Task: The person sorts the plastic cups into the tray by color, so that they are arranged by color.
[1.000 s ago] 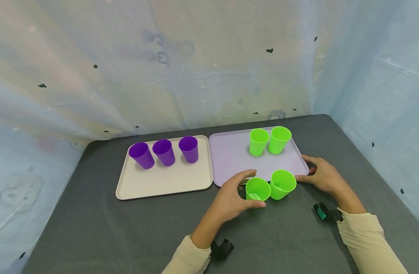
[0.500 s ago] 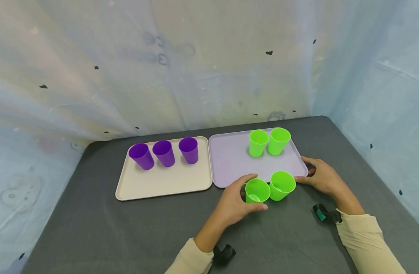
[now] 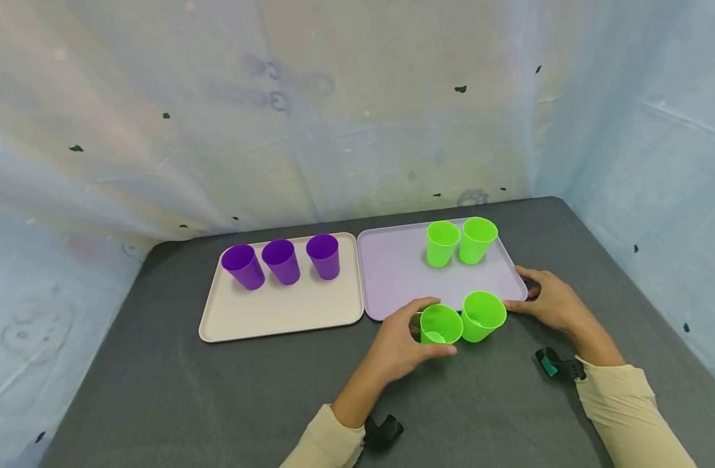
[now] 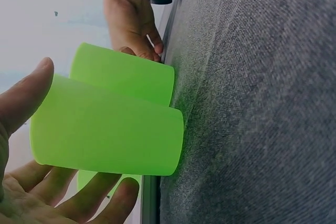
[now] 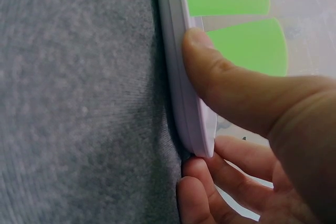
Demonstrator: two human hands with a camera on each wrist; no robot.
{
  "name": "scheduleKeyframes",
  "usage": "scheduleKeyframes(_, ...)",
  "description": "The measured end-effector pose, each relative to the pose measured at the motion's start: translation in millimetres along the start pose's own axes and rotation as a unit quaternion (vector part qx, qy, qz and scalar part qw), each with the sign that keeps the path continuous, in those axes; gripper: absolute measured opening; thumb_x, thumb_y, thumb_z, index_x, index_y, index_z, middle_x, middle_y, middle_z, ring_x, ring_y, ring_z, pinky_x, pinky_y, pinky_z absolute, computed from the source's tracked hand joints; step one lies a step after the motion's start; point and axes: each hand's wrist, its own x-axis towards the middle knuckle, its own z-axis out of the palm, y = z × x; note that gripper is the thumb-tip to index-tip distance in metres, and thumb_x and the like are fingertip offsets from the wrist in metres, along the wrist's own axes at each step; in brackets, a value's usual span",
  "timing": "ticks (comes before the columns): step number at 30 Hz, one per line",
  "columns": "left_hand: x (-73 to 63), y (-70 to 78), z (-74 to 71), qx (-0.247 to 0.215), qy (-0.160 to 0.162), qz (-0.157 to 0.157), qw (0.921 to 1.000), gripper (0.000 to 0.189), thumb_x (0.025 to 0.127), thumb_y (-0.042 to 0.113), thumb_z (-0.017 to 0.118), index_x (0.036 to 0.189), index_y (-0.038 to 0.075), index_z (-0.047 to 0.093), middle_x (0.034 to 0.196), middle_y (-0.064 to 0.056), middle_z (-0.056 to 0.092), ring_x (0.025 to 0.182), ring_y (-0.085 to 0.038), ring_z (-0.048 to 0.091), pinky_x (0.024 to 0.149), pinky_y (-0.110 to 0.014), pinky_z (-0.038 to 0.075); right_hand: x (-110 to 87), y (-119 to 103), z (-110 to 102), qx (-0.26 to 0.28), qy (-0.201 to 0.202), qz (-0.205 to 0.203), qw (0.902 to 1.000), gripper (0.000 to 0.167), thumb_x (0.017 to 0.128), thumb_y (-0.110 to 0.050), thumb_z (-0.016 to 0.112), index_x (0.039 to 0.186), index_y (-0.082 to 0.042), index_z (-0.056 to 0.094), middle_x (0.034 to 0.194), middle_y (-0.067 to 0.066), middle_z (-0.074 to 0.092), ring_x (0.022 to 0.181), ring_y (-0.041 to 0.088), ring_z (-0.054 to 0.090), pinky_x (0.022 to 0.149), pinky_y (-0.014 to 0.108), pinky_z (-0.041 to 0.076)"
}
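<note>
My left hand (image 3: pixel 395 344) curves round a green cup (image 3: pixel 441 323), thumb on the near side and fingers behind. In the left wrist view, thumb and fingers lie along opposite sides of this cup (image 4: pixel 107 127), which stands on the dark cloth. Right beside it, a second green cup (image 3: pixel 482 317) stands by the near edge of the lilac tray (image 3: pixel 392 273). My right hand (image 3: pixel 553 300) holds the tray's near right corner; in the right wrist view its thumb presses the rim (image 5: pixel 181 77) and its fingers curl at the corner. Two more green cups (image 3: pixel 442 244) stand on this tray.
A cream tray (image 3: pixel 246 325) lies against the lilac tray's left side, with three purple cups (image 3: pixel 324 257) in a row along its back. Dark grey cloth (image 3: pixel 217 403) covers the table. Pale plastic sheeting (image 3: pixel 357 130) hangs behind and at the sides.
My left hand has drawn in slightly, its fingers and thumb now closer round the green cup. The right hand stays at the tray corner, and the cups and trays keep their places.
</note>
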Motion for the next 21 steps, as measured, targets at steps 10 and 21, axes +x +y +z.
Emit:
scheduleKeyframes(10,-0.8,-0.3,0.8,0.010,0.004,0.005,0.9999,0.074,0.074,0.034,0.089,0.140,0.026,0.057,0.131,0.000,0.064,0.102,-0.022,0.066,0.083,-0.026,0.054,0.2,0.8,-0.1,-0.005,-0.003,0.004,1.0000,0.103,0.082,-0.058,0.075,0.151,0.006,0.032,0.125,0.033,0.049,0.099,0.037,0.056,0.070,0.033,0.046)
scheduleKeyframes(21,0.4,0.2,-1.7,0.015,0.001,0.017,0.9997,0.074,0.072,0.032,0.090,0.138,0.023,0.058,0.128,0.002,0.066,0.090,-0.010,0.061,0.074,-0.017,0.049,0.5,0.0,0.0,-0.002,0.001,0.001,1.0000,0.102,0.082,-0.056,0.075,0.151,0.006,0.033,0.130,0.034,0.047,0.103,0.039,0.058,0.070,0.032,0.046)
